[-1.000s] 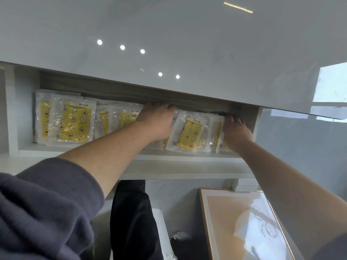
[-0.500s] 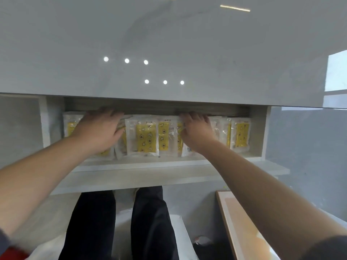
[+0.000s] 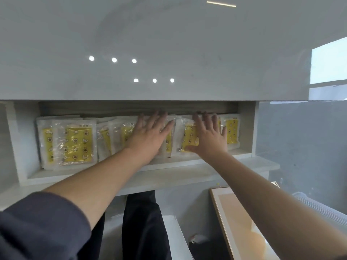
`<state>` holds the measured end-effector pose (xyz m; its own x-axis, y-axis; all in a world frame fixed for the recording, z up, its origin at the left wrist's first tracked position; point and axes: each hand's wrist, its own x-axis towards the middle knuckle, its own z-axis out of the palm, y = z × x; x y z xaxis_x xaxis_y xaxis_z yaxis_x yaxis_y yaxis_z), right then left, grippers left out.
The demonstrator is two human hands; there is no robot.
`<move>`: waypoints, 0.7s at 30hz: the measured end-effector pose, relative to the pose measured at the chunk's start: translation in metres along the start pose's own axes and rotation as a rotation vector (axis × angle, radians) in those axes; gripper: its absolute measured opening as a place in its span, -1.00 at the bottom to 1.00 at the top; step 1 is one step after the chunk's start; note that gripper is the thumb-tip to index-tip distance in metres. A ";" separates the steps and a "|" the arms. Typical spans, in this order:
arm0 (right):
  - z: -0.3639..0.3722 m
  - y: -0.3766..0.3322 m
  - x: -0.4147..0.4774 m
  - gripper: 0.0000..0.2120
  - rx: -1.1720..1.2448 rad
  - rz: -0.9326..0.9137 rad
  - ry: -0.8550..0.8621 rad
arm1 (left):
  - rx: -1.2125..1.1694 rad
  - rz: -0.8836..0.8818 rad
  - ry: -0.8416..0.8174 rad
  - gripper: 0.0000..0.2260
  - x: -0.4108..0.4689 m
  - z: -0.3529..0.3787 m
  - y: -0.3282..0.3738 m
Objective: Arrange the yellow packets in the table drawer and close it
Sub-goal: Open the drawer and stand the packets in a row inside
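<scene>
The step in hand looks to be the levelling of the yellow packets (image 3: 77, 145), which lie in an overlapping row across the open drawer (image 3: 165, 182), from its left wall to its right, partly under the edge of the table top (image 3: 169, 44). To do it well, press lightly and evenly with flat palms and ease the packets sideways until they lie like shingles. The plastic wrappers are probably slippery and crinkly, so a hard shove would likely bunch them or ride one up over the next. Nothing should stand above the drawer's walls, or it may catch under the table top when the drawer is pushed in. The middle of the row looks the most crowded, with packets tilted on edge; the two at the far left lie flatter. Both arms reach forward and slightly inward. The left hand (image 3: 150, 136) lies palm down on the middle packets, fingers straight and fanned, tips near the shadowed back of the drawer. The right hand (image 3: 208, 140) lies palm down just beside it on the packets toward the right, fingers spread and thumb stuck out to the left. Neither grasps anything — both only press.
</scene>
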<state>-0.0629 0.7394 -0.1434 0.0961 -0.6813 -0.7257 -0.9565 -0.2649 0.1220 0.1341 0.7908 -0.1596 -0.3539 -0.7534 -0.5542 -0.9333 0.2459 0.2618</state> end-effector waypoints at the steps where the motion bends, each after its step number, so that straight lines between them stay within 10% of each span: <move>1: 0.000 0.006 0.002 0.07 -0.018 -0.015 0.013 | 0.033 -0.005 0.002 -0.04 0.002 0.005 0.000; 12: -0.013 0.033 0.013 -0.04 0.076 -0.144 0.051 | -0.114 -0.096 0.029 -0.10 0.008 -0.006 0.005; 21: -0.008 0.081 0.021 -0.42 0.279 0.120 0.087 | -0.198 -0.130 0.122 -0.33 0.036 -0.029 0.039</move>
<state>-0.1366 0.6982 -0.1434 -0.0101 -0.7552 -0.6554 -0.9999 0.0098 0.0042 0.0866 0.7557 -0.1466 -0.2103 -0.8417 -0.4973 -0.9361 0.0267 0.3508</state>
